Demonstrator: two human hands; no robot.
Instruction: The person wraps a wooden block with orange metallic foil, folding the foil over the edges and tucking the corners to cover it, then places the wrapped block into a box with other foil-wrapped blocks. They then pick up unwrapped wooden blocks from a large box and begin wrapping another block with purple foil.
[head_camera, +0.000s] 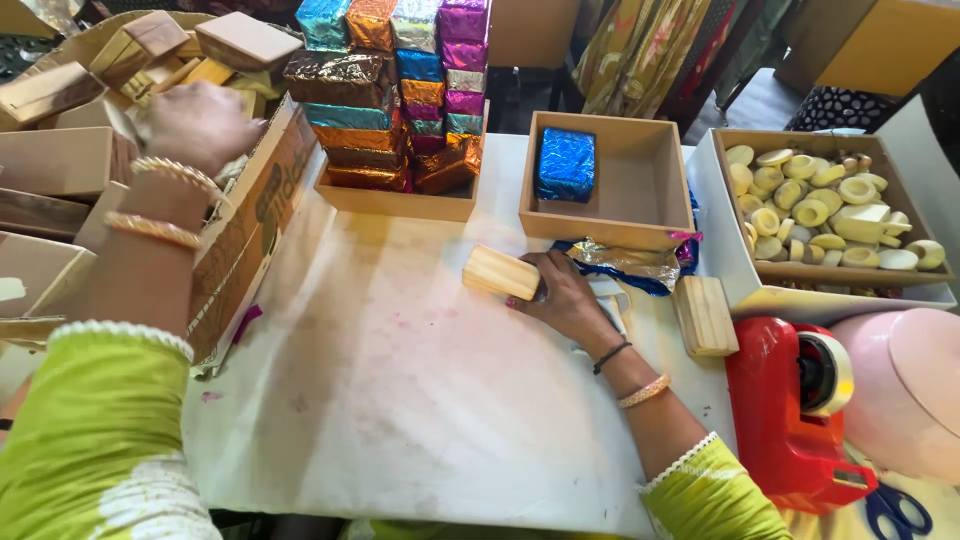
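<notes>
The right hand (565, 295) grasps a small wooden block (501, 272) resting on the white table (400, 400), just in front of an open wooden tray (606, 232) holding one blue foil-wrapped block (566, 163). The left hand (195, 125) reaches into a cardboard box (255, 215) of plain blocks at the left; its grip cannot be determined. A stack of foil-wrapped blocks (400, 90) stands behind.

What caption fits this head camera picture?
Right hand holds a wooden block on the table; left hand reaches into a carton.

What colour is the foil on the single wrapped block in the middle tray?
Shiny blue, on the wrapped block in the head view.
</notes>
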